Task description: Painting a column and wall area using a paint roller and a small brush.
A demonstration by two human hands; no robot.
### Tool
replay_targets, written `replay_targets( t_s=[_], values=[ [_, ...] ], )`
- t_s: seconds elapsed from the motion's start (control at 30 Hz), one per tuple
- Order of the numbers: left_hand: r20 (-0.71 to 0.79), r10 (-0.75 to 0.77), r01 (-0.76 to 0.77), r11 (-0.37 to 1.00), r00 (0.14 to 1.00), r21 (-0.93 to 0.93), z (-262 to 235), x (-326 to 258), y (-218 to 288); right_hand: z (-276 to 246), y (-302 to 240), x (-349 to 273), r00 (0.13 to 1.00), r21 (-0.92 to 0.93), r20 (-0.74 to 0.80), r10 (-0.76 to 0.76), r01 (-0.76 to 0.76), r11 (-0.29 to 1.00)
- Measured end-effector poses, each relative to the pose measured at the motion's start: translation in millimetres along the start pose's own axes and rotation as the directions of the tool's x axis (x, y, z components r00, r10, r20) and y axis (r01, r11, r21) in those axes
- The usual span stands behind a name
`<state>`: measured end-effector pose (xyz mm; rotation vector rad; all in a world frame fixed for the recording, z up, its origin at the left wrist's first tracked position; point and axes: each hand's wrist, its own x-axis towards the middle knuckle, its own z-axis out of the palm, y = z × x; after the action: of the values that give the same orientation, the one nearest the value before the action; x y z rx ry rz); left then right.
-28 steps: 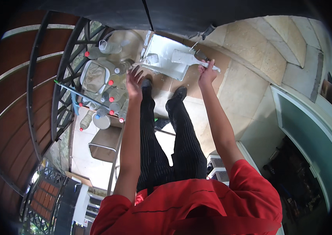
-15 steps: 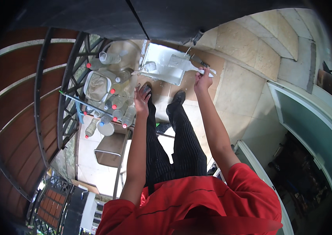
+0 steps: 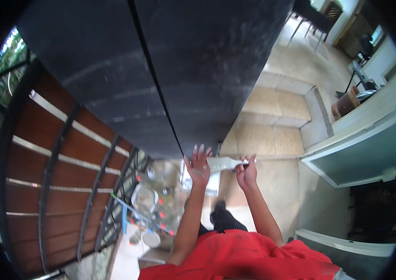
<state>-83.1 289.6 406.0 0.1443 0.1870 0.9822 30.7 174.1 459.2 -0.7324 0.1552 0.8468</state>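
"How are the two hands?"

"The bare left hand [image 3: 198, 169] is spread, palm up. The bare right hand [image 3: 248, 177] pinches the narrow handle of a white, flat, broad-bladed tool [image 3: 224, 164]."

"Where is that tool exactly?"

"Between the hands, its broad end just beside the left palm; I can't tell whether they touch. Below it on the floor lies a shiny white rectangular tray [image 3: 213, 185], partly covered by the left hand and forearm."

"Anything else in the way?"

"A big flat black panel [image 3: 114, 88] with a dark seam fills the upper middle and hides what lies behind it. To the left, clear red-capped plastic bottles [image 3: 150, 173] crowd around a white-rimmed tub [image 3: 136, 196], with a thin light-blue pole [image 3: 137, 209] slanting across."

"And farther out?"

"Brown slats in a black metal frame [image 3: 25, 164] at far left, beige stone steps [image 3: 291, 105] on the right."
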Motion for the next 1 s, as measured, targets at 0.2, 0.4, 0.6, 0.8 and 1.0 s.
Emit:
replay_targets(
  t_s=[0.2, 0.4, 0.6, 0.8, 1.0],
  values=[
    [0.05, -0.019, 0.03, 0.971, 0.999, -0.239, 88.5, -1.1, 10.1, 61.3, -42.8, -39.2, 0.974, 0.09, 0.181, -0.134, 0.119, 0.989],
    [0.108, 0.008, 0.016, 0.977, 0.994, -0.213, 146.5, -6.7, 22.3, 90.7, -63.8, -58.6, 0.914, 0.179, 0.357, -0.192, 0.135, 0.975],
    [0.199, 0.017, 0.022, 0.981, 0.98, -0.193, 203.2, 1.3, 28.8, 128.8, -92.7, -77.8, 0.848, 0.154, 0.44, -0.294, 0.252, 0.955],
    [0.397, 0.035, 0.014, 0.993, 0.917, -0.121, 299.1, 14.8, 24.0, 204.3, -151.5, -109.5, 0.758, 0.087, 0.445, -0.477, 0.493, 0.865],
    [0.423, 0.097, -0.047, 0.991, 0.901, -0.126, 380.7, 33.4, 20.7, 260.0, -204.0, -124.8, 0.607, 0.122, 0.533, -0.589, 0.634, 0.763]
  ],
)
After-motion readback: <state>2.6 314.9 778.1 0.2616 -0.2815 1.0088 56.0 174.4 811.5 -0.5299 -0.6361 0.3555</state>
